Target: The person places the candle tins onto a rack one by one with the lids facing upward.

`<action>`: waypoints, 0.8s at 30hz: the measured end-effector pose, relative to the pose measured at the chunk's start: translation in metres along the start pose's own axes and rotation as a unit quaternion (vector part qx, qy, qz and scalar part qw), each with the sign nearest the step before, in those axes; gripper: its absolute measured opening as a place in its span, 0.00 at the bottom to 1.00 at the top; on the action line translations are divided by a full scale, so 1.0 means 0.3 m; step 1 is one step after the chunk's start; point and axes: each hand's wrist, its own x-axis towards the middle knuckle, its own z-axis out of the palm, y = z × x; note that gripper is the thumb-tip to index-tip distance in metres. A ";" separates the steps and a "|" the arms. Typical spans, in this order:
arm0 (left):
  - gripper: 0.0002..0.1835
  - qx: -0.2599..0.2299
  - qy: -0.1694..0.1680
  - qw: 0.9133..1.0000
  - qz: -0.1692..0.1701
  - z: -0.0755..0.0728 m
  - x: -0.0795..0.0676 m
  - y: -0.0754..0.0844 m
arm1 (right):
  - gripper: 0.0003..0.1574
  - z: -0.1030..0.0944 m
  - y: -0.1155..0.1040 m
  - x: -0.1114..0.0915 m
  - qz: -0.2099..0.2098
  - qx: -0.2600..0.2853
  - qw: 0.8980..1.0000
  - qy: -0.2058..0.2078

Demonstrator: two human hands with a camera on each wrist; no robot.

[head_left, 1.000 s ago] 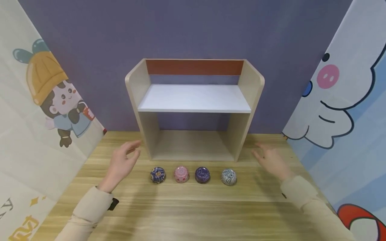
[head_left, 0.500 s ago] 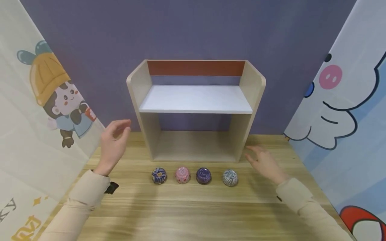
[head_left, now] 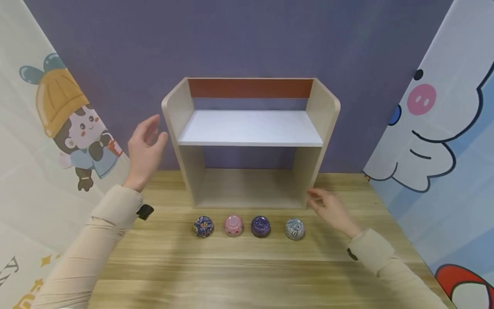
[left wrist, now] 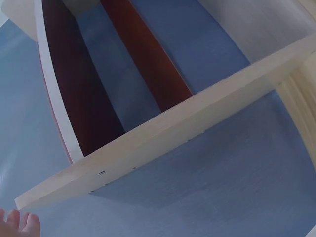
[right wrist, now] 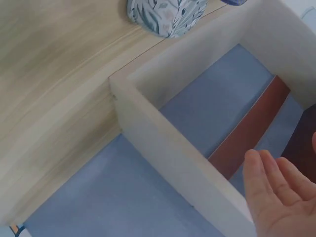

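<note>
A small two-tier wooden shelf (head_left: 251, 128) with a white middle board stands on the table. My left hand (head_left: 144, 150) is raised beside its upper left side panel, fingers loosely bent and holding nothing. In the left wrist view only the fingertips of that hand (left wrist: 22, 224) show, near the panel's end. My right hand (head_left: 331, 210) is low at the front of the right side panel, its fingertips overlapping the panel edge. The right wrist view shows the right hand (right wrist: 281, 197) with fingers extended and nothing in them.
In a row before the shelf sit round patterned tins: a navy floral tin (head_left: 203, 226), a pink tin (head_left: 233, 225), a purple tin (head_left: 260, 226) and a white leaf-patterned tin (head_left: 294, 228). A blue-grey curtain (head_left: 247, 38) hangs behind, with cartoon-printed cloths at both sides.
My left hand has risen from table height to beside the shelf's upper part. The right hand has moved left to the right panel's lower front. Shelf and tins stay in place.
</note>
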 end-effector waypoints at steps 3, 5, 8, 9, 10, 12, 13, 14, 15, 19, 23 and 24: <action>0.29 -0.018 -0.024 0.999 -0.021 0.017 0.028 0.043 | 0.27 0.012 -0.001 0.001 0.000 0.014 1.000 -0.010; 0.32 -0.014 -0.042 0.998 -0.044 0.023 0.048 0.052 | 0.27 0.020 -0.002 0.001 -0.003 0.017 1.000 -0.011; 0.35 -0.002 -0.060 0.995 -0.076 0.031 0.086 0.026 | 0.27 0.029 -0.004 0.002 -0.009 0.016 1.000 -0.012; 0.36 0.004 -0.066 0.994 -0.084 0.034 0.102 0.006 | 0.27 0.031 -0.005 0.002 -0.010 0.013 1.000 -0.013; 0.37 0.007 -0.070 0.993 -0.090 0.037 0.118 -0.013 | 0.27 0.033 -0.006 0.002 -0.012 0.013 1.000 -0.015; 0.36 0.009 -0.080 0.992 -0.096 0.045 0.140 -0.041 | 0.27 0.036 -0.008 0.003 -0.015 0.011 1.000 -0.020; 0.36 0.011 -0.088 0.991 -0.099 0.048 0.148 -0.050 | 0.27 0.037 -0.010 0.003 -0.017 0.012 1.000 -0.022; 0.35 0.011 -0.096 0.990 -0.100 0.052 0.154 -0.059 | 0.27 0.039 -0.011 0.004 -0.018 0.011 1.000 -0.023; 0.35 0.013 -0.103 0.989 -0.101 0.056 0.159 -0.067 | 0.27 0.040 -0.013 0.004 -0.019 0.011 0.999 -0.024; 0.32 0.025 -0.133 0.985 -0.111 0.071 0.164 -0.091 | 0.27 0.044 -0.020 0.006 -0.024 0.008 0.999 -0.023; 0.31 0.044 -0.143 0.982 -0.116 0.080 0.162 -0.110 | 0.28 0.047 -0.028 0.005 -0.024 0.007 0.999 -0.028; 0.31 0.047 -0.144 0.982 -0.115 0.081 0.162 -0.115 | 0.28 0.047 -0.030 0.005 -0.023 0.005 0.999 -0.030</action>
